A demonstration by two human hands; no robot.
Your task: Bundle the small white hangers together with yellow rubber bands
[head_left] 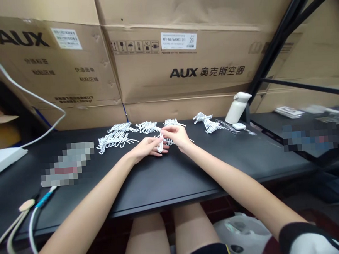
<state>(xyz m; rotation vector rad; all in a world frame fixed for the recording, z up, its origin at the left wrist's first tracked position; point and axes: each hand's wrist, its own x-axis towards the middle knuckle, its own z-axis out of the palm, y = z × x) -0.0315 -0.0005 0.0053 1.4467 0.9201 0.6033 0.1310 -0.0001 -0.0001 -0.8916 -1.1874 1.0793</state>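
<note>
My left hand [148, 148] and my right hand [176, 137] meet above the middle of the black table. Between them are thin white hooks [160, 146], pinched in the fingers of both hands; how many is unclear. Behind and beside the hands lie several bundles of similar white hooks: one bundle [114, 141] left of my left hand, another [147, 126] just behind it, and a third [172, 122] partly hidden by my right hand. Farther right, a bundle [205, 122] looks gathered at its middle.
A cream bottle [237, 108] stands at the back right beside a small white case [239, 126]. On the left are a blurred-out phone [69, 163] with a cable and a white power strip [3, 161]. Large cardboard boxes [142, 74] rise behind the table [173, 184]; a black shelf post [274, 54] stands right.
</note>
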